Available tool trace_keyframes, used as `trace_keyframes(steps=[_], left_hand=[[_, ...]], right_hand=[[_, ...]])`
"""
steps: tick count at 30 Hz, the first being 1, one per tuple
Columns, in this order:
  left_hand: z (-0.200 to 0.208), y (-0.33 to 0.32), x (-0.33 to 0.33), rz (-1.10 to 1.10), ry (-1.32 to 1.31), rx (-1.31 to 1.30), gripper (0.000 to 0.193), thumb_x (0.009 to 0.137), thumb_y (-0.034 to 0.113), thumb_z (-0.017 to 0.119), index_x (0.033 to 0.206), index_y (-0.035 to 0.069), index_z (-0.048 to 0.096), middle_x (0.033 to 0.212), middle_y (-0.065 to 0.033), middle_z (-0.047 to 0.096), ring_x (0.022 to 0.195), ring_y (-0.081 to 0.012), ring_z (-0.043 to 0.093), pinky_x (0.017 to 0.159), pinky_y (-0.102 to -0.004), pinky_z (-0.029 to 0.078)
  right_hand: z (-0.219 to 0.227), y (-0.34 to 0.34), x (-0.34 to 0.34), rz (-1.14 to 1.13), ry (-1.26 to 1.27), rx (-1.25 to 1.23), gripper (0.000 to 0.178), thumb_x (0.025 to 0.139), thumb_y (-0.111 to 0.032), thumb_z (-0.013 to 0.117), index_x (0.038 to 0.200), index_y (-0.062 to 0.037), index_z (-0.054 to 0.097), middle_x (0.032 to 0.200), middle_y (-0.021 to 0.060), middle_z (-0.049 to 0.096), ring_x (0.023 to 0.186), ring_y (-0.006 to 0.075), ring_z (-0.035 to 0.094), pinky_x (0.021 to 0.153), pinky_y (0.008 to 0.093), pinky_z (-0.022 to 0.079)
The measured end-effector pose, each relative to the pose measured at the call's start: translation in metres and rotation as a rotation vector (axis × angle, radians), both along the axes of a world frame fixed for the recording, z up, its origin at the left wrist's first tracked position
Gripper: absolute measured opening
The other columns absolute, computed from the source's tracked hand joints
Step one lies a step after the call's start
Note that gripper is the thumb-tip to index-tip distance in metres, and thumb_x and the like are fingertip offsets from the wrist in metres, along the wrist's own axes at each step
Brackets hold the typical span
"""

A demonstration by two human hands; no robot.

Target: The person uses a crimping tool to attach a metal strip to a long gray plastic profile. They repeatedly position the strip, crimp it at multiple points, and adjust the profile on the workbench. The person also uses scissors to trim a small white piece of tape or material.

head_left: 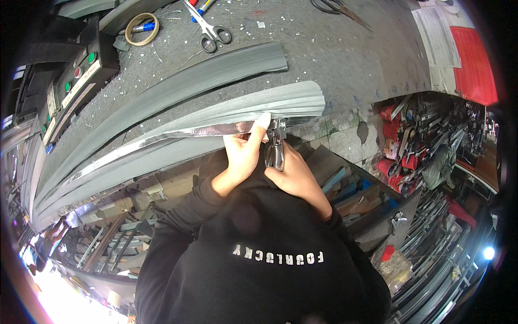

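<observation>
The right hand point(295, 171) has its grip wrapped round the dark handles of the pliers point(276, 154), while the left hand point(243, 154) pinches the shiny strip point(213, 130), thumb on top, just left of the pliers. The strip lies at the pliers' metal head and runs away to their left; whether the head bites on it cannot be told. It looks light, thin and springy, likely slick and easily creased, so a flat pinch by its edges close to the pliers should suit it best. The pliers seem stiff and weightier, best held well down the handles. Both forearms slant inward from below the pliers, elbows out, the left wrist bent upward. Just beyond the pliers fan grey slats point(294, 97); farther beyond, to their left, scissors point(208, 27) lie on the bench point(345, 67).
</observation>
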State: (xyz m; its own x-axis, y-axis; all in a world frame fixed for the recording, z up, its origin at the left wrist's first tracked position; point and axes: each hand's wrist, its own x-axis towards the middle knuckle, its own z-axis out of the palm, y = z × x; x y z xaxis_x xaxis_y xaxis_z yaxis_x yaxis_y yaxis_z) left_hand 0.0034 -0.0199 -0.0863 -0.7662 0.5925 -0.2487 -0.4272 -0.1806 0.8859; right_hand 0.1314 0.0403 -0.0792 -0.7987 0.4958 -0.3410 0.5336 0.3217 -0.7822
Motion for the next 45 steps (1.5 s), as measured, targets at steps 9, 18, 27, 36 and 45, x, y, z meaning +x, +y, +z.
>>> trace_keyframes(steps=[9, 18, 27, 36, 45], left_hand=[[-0.006, 0.001, -0.002, -0.033, -0.049, -0.071, 0.016, 0.090, 0.021, 0.071, 0.088, 0.006, 0.065, 0.074, 0.0028, 0.061, 0.057, -0.0031, 0.046, 0.050, -0.0199, 0.033], [-0.012, 0.002, 0.000, 0.010, -0.030, -0.073, 0.019, 0.091, 0.023, 0.070, 0.094, 0.005, 0.068, 0.075, 0.0024, 0.064, 0.053, -0.0024, 0.043, 0.048, -0.0198, 0.030], [0.001, 0.001, 0.007, 0.062, -0.042, -0.026, 0.013, 0.090, 0.018, 0.070, 0.087, 0.006, 0.065, 0.067, 0.0050, 0.056, 0.052, -0.0027, 0.041, 0.047, -0.0214, 0.026], [0.007, 0.003, 0.004, 0.061, -0.062, -0.018, 0.015, 0.090, 0.016, 0.070, 0.083, 0.009, 0.059, 0.066, 0.0051, 0.053, 0.050, -0.0033, 0.039, 0.046, -0.0221, 0.028], [0.008, 0.005, 0.001, 0.067, -0.052, -0.025, 0.020, 0.090, 0.020, 0.070, 0.077, 0.009, 0.060, 0.061, 0.0046, 0.052, 0.049, -0.0040, 0.040, 0.045, -0.0222, 0.029]], right_hand=[[0.008, -0.001, 0.007, -0.284, 0.066, -0.830, 0.075, 0.072, 0.001, 0.058, 0.140, 0.0001, 0.027, 0.113, 0.0093, 0.058, 0.107, 0.0188, 0.061, 0.083, 0.0291, 0.047], [0.019, -0.003, 0.006, -0.158, -0.168, -0.034, 0.065, 0.067, -0.009, 0.061, 0.129, -0.0013, 0.044, 0.112, 0.0093, 0.058, 0.103, 0.0210, 0.054, 0.093, 0.0338, 0.041], [0.018, 0.002, 0.006, -0.367, 0.090, -0.559, 0.068, 0.065, -0.006, 0.061, 0.131, -0.0028, 0.046, 0.110, 0.0089, 0.056, 0.101, 0.0170, 0.054, 0.091, 0.0300, 0.043], [0.020, 0.002, 0.003, -0.369, 0.078, -0.563, 0.065, 0.066, -0.005, 0.060, 0.130, -0.0039, 0.047, 0.106, 0.0061, 0.055, 0.095, 0.0149, 0.054, 0.084, 0.0280, 0.045], [0.006, -0.003, -0.001, -0.386, 0.133, -0.516, 0.047, 0.068, -0.003, 0.061, 0.114, 0.0006, 0.054, 0.089, 0.0020, 0.056, 0.078, 0.0097, 0.054, 0.072, 0.0240, 0.045]])
